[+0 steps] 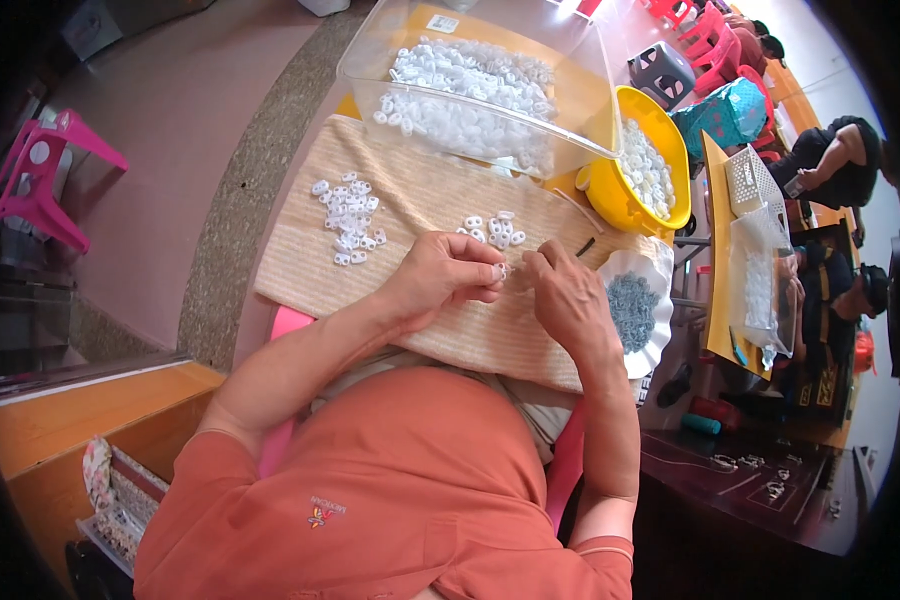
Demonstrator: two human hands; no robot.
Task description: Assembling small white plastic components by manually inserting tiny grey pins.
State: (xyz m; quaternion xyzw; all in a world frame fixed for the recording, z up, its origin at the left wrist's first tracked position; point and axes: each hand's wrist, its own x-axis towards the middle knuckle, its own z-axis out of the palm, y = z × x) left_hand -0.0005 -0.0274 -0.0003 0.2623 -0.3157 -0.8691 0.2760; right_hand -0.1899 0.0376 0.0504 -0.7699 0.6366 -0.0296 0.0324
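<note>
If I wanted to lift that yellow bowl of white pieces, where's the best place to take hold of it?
Probably by the handle lip on the yellow bowl, reaching in from the cloth side. It juts out toward the person, while the clear plastic bin crowds the bowl's far-left rim. A second hand on the opposite rim would steady the load of white pieces.

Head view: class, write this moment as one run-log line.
left hand: pinching small white plastic clip | right hand: touching clip | surface: beige woven cloth | nearby: white scalloped dish of grey pieces
</note>
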